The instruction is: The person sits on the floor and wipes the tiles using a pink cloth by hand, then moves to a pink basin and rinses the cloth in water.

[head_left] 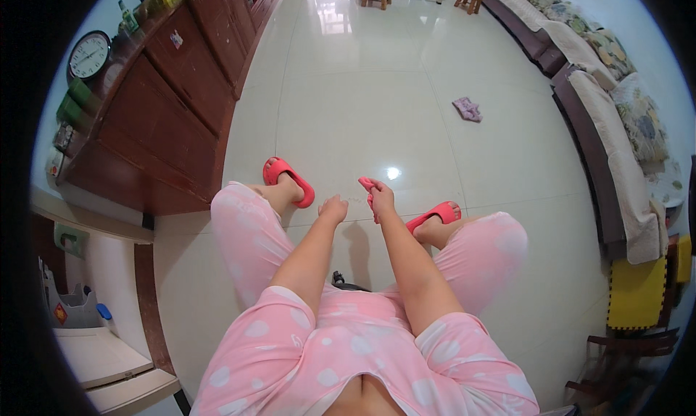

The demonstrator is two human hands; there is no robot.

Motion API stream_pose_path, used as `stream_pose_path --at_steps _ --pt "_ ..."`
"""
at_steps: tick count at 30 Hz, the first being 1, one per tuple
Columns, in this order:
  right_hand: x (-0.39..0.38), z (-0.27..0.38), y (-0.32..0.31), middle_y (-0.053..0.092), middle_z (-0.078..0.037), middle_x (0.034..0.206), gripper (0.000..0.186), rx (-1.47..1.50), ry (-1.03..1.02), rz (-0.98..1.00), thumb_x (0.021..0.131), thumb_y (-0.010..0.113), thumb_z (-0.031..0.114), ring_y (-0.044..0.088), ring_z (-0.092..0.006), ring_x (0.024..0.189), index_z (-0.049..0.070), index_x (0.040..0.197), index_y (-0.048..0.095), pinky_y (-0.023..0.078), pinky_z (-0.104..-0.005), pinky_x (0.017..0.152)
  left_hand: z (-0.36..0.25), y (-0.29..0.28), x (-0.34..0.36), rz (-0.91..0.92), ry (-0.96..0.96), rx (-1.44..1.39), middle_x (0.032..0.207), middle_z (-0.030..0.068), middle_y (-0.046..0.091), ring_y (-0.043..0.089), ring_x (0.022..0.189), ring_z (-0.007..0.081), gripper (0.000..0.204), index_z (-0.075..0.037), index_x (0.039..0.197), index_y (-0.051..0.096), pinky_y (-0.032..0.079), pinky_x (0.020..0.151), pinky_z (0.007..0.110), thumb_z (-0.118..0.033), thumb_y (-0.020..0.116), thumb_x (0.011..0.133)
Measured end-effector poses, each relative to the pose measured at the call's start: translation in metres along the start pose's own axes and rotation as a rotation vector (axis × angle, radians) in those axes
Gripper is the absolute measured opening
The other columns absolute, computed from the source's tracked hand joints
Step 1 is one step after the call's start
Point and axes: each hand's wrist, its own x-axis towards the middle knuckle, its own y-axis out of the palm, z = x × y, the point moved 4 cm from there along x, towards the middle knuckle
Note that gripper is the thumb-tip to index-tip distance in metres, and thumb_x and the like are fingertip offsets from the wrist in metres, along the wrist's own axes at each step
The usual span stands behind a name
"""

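Your right hand (382,198) grips a small red cloth (366,184), running far to near, just right of your left hand (333,209), whose grip I cannot tell.

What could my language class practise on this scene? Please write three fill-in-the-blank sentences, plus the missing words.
The small, soft-looking coral-red item is in the person's ____ hand.
The dark reddish-brown wooden cabinet stands on the picture's ____ side.
The count of visible coral-red plastic slippers is ____.
Missing words: right; left; two.
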Motion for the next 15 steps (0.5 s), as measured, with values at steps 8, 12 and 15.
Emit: stream_pose_path --at_steps 8,12,15 --pt "-0.019 0.021 -0.019 0.066 -0.004 0.102 0.031 0.093 -0.096 -0.046 0.089 0.038 0.002 0.039 -0.0040 0.045 0.002 0.114 0.057 0.034 -0.0177 0.040 -0.045 -0.032 -0.046 -0.058 0.107 0.098 0.130 0.0130 0.049 0.040 0.125 0.0294 0.050 -0.007 0.127 0.046 0.025 0.106 0.048 -0.034 0.048 0.085" --pt "-0.015 0.022 -0.043 0.067 -0.006 0.098 0.031 0.082 -0.152 -0.098 0.088 0.039 -0.001 0.043 -0.0058 0.048 0.001 0.111 0.059 0.036 -0.0199 0.041 -0.075 -0.023 -0.057 -0.050 0.232 0.281 0.127 0.0177 0.050 0.044 0.121 0.0310 0.059 -0.006 0.131 0.043 0.033 0.102 0.044 -0.025 0.057 0.077" --pt "-0.027 0.027 -0.032 0.067 -0.007 0.092 0.030 0.045 -0.149 -0.106 0.087 0.040 -0.003 0.047 -0.0074 0.049 0.000 0.108 0.061 0.038 -0.0219 0.042 -0.064 -0.019 -0.055 -0.122 0.253 0.284 0.125 0.0150 0.052 0.043 0.121 0.0296 0.053 -0.007 0.127 0.046 0.030 0.103 0.044 -0.018 0.058 0.076"
